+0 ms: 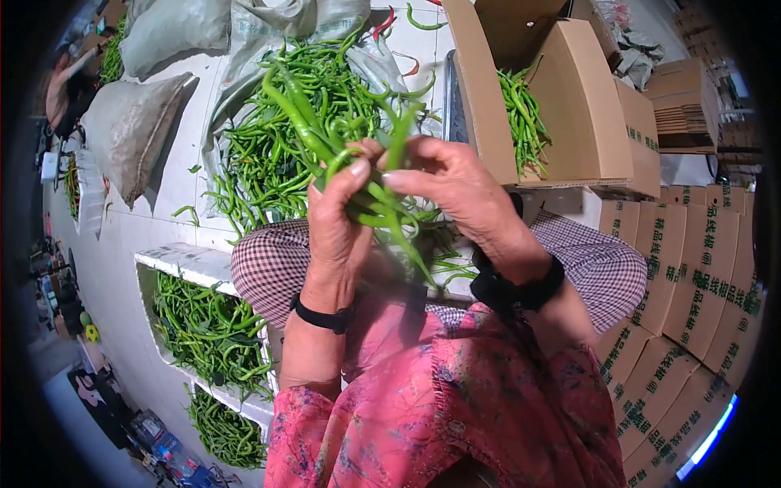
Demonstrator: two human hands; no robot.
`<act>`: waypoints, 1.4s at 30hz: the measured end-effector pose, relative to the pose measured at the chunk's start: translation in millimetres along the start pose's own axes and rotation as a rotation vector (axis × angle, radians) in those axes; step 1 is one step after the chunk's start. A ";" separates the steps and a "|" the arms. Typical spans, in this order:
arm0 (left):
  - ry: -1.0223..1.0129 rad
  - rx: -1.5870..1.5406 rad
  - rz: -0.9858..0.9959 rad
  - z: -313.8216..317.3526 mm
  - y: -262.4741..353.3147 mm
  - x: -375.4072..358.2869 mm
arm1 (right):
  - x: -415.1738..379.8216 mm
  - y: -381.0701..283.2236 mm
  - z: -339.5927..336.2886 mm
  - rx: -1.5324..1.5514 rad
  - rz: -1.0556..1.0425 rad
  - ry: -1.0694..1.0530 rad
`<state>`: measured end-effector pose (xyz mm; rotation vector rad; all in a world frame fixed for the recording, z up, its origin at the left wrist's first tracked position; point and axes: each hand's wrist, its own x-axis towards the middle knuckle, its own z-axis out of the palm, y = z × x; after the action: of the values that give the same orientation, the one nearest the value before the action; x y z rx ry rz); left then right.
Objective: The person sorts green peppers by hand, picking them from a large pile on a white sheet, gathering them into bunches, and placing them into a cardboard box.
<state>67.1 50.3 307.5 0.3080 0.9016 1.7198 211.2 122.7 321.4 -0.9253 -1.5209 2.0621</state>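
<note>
A bunch of long green chili peppers (297, 114) is gripped in my left hand (338, 207), its thumb pressed over the stems. My right hand (455, 187) is closed beside it, thumb and fingers pinching a green pepper that is blurred by motion. Some peppers hang below between the two hands. Just beyond my hands, a large heap of green peppers (268, 154) lies on an opened woven sack (213, 130) on the floor. A few loose peppers lie under my hands near my lap.
An open cardboard box (582, 106) with green peppers stands at the right. White foam boxes (183, 259) full of peppers sit at the left. Stuffed sacks (134, 130) lie further left, near another person (69, 85). Stacked printed cartons (683, 276) fill the right side.
</note>
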 end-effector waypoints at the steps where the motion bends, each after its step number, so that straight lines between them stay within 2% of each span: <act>1: -0.039 -0.071 0.017 -6.7 -0.1 5.6 | -8.5 -6.0 -1.8 0.088 -0.062 0.058; 2: -0.022 -0.136 0.000 -12.0 4.0 7.2 | -16.9 -8.1 -5.0 0.176 -0.122 0.113; 4: -0.015 -0.280 0.052 -18.4 8.8 11.2 | -34.3 -1.7 -23.7 0.193 -0.080 0.235; 6: 0.011 -0.346 0.099 -16.9 16.7 9.2 | -60.2 5.6 -50.8 -0.043 0.099 0.172; 8: -0.050 -0.364 0.098 -20.6 19.6 8.5 | -77.1 42.2 -69.7 -0.611 0.169 -0.081; 9: -0.101 -0.398 0.069 -21.7 19.6 8.3 | -92.1 61.2 -66.5 -0.608 0.173 -0.073; 11: -0.116 -0.376 0.052 -16.8 20.0 6.9 | -116.8 87.6 -55.6 -1.386 -0.074 -0.138; 12: -0.137 -0.385 0.036 -18.1 19.6 7.0 | -112.6 80.6 -52.2 -1.383 -0.076 -0.138; 14: -0.129 -0.413 0.005 -15.8 20.8 4.5 | -97.3 41.4 -36.4 -1.134 -0.376 0.154; 15: -0.132 -0.448 -0.030 -13.0 20.0 3.9 | -89.4 11.2 -26.6 -1.087 -0.372 0.237; 17: -0.140 -0.467 -0.068 -10.3 20.5 3.4 | -70.6 -13.2 -19.9 -0.985 -0.611 0.393; 21: -0.136 -0.449 -0.133 -5.9 18.4 -0.7 | -29.6 -10.2 -17.3 -1.079 -0.779 0.278; 22: -0.155 -0.437 -0.136 -4.3 17.2 -0.7 | -22.3 0.1 -20.1 -1.026 -0.624 0.071; 23: -0.064 -0.380 -0.095 0.7 19.1 -2.4 | -17.9 5.6 -21.6 -0.965 -0.466 -0.134; 24: -0.054 -0.366 -0.092 1.1 20.0 -1.0 | -18.7 6.2 -20.7 -0.961 -0.474 -0.146; 26: -0.116 -0.336 -0.100 -8.9 14.6 1.6 | -23.2 7.4 -20.3 -0.749 -0.436 -0.190; 27: -0.130 -0.293 -0.117 -9.1 13.8 0.1 | -19.8 5.6 -20.7 -0.758 -0.543 -0.133; 28: -0.117 -0.195 -0.103 -7.8 13.0 -0.4 | -20.7 -0.9 -24.5 -0.760 -0.552 -0.137; 30: -0.116 -0.023 -0.124 -2.2 16.2 -4.1 | -27.7 -21.0 -33.9 -0.370 -0.124 0.108; 32: -0.171 0.117 -0.113 -1.5 13.2 -2.9 | -19.4 -26.8 -41.6 -0.293 -0.208 0.109; 34: -0.184 0.217 -0.142 8.3 16.3 -7.1 | -13.6 -46.3 -33.0 -0.138 -0.098 0.127; 36: -0.233 0.301 -0.160 9.1 15.4 -7.6 | -3.8 -48.1 -23.8 -0.221 -0.123 0.141; 38: -0.305 0.348 -0.173 7.6 14.1 -6.6 | 4.3 -51.4 -12.4 -0.235 -0.141 0.052; 40: -0.296 0.409 -0.117 2.1 6.2 -6.3 | 14.4 -45.6 -3.2 -0.193 -0.122 0.060; 42: -0.214 0.552 -0.161 3.1 1.2 -8.5 | 20.4 -43.2 2.9 -0.542 -0.164 0.168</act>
<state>71.1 43.7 312.4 0.7476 1.1954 1.2388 192.5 148.2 357.4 -1.0835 -2.0243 1.4379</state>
